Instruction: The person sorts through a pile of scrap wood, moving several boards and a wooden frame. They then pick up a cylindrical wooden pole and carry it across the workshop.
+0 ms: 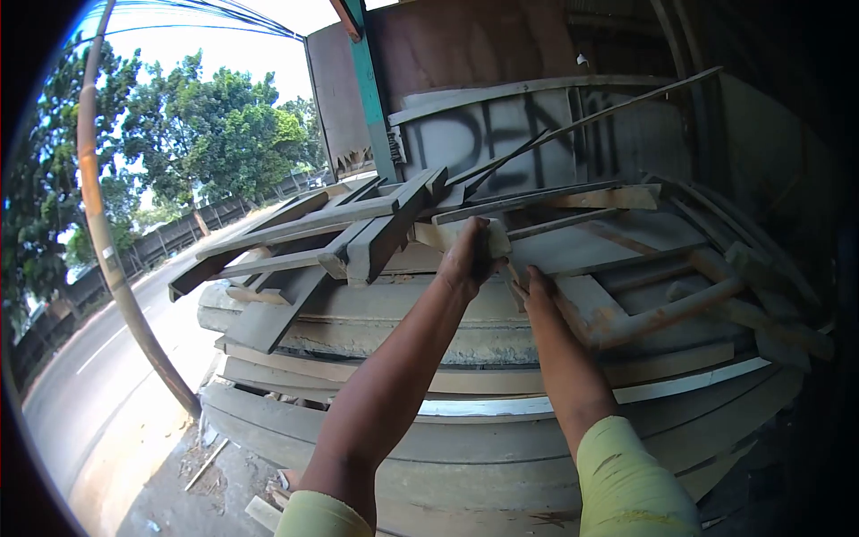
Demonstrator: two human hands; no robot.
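Note:
My left hand [470, 255] is closed around a short, pale piece of wood [497, 240], its squared end showing past the knuckles. Close by on the right, my right hand [542, 291] has its thumb up and its fingers mostly hidden, curled at a narrow wooden edge [516, 279]. Both arms reach out over a stack of weathered planks. Beyond and left of the left hand lies a nailed-together wooden frame [358, 224]. A rusty-brown wooden frame [658, 315] lies beside the right hand.
Thick grey planks [465, 447] are stacked below, with a white-edged strip [483, 407] among them. A long thin stick [626, 107] slants up at the back, before a wall with painted letters [492, 134]. A leaning pole [112, 255] and a road [98, 358] are left.

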